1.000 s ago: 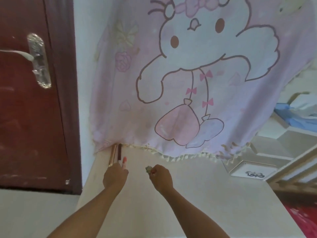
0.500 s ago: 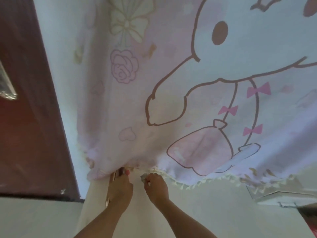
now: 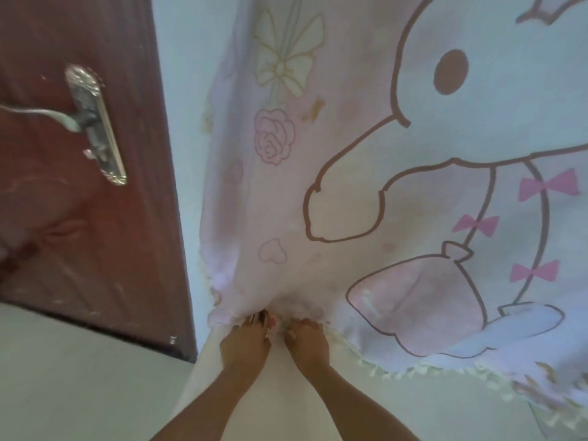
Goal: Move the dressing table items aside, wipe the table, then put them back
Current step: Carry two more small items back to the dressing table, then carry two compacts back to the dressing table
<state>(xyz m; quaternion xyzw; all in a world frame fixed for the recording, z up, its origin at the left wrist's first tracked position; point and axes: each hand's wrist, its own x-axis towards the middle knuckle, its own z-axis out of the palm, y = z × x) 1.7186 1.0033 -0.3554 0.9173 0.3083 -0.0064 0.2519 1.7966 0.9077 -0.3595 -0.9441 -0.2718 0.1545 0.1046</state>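
Just right of the door, the left hand has slid to the table's back-left corner, fingers curled round the slim tubes. The right hand has followed under the curtain hem, its grip hidden. The items are probably being stowed there.

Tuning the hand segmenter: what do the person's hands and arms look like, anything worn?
Left hand and right hand are bare: no gloves, and no rings on the parts that show. Left forearm and right forearm carry no sleeves, watch or bracelet down to the frame edge.
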